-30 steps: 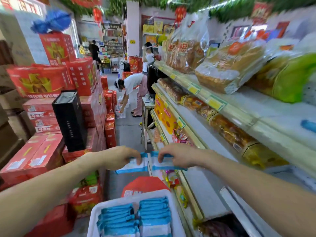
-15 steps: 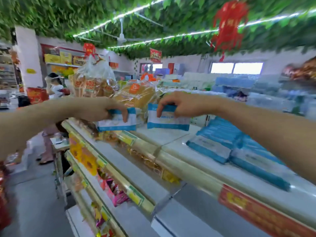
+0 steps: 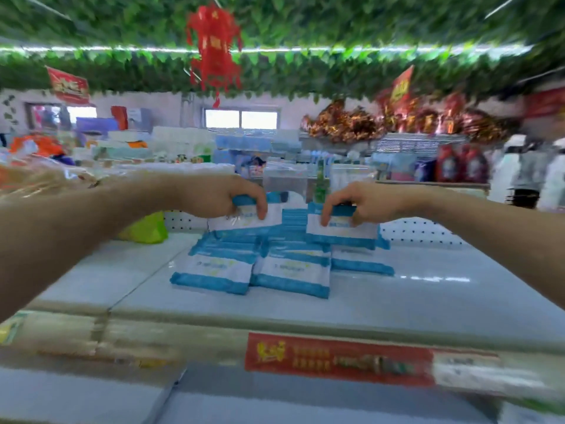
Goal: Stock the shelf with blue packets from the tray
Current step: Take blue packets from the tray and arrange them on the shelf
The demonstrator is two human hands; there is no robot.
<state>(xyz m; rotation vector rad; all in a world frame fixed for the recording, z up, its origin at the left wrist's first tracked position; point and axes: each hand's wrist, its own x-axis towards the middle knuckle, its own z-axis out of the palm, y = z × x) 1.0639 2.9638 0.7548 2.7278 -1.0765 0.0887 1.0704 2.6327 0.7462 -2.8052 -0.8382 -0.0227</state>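
My left hand (image 3: 227, 195) pinches a blue and white packet (image 3: 244, 220) by its top edge, and my right hand (image 3: 356, 203) pinches a second blue and white packet (image 3: 341, 231) the same way. Both packets hang just above the back of a pile of blue packets (image 3: 253, 270) lying on the white top shelf (image 3: 428, 301). The pile holds several packets in leaning rows. The tray is out of view.
A green bag (image 3: 146, 228) lies on the shelf left of the pile, with bread bags (image 3: 33, 179) further left. The shelf's front rail carries a red label (image 3: 336, 359). A perforated back panel (image 3: 419, 231) stands behind the pile. People stand at the far right (image 3: 526, 175).
The view has swung right onto the top shelf. Both hands have carried their packets rightward along the shelf, from above its front edge to over the pile of blue packets.
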